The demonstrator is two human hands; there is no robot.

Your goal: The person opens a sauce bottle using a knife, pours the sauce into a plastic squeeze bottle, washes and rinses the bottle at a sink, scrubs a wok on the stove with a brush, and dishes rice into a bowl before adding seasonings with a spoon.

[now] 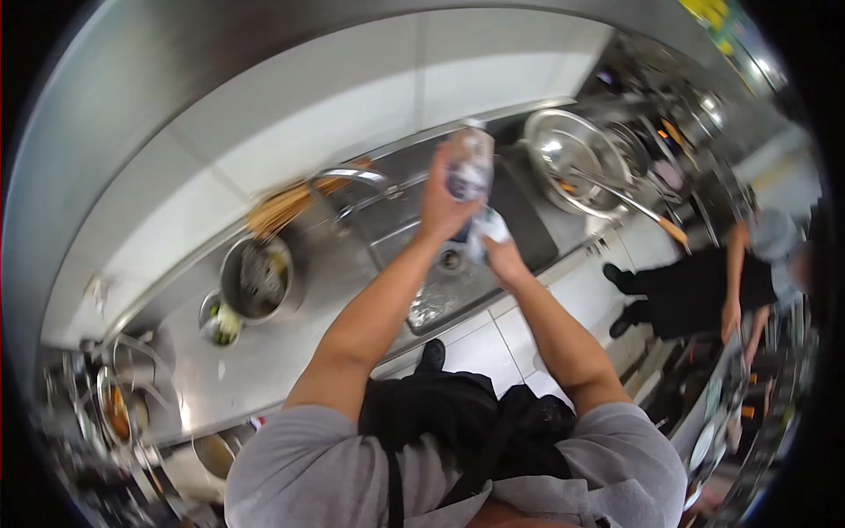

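Observation:
Above the sink (547, 231), my left hand (437, 201) wraps round a bottle (473, 163) with a pale cap and a printed label, tilted and smeared by motion. Just below it, my right hand (504, 255) is closed on a white, cloth-like piece (487, 231), which overlaps the lower end of the bottle. Behind my left forearm rises a curved metal faucet (361, 175). Water glistens on the basin floor under my hands, around the drain (451, 259).
A large metal bowl (533, 145) stands right of the sink, with a wooden-handled utensil (673, 231) across it. To the left are a metal pot (231, 286), a small bowl of green pieces (225, 335) and thin wooden sticks (286, 211). Another person (695, 295) in a black apron stands at right.

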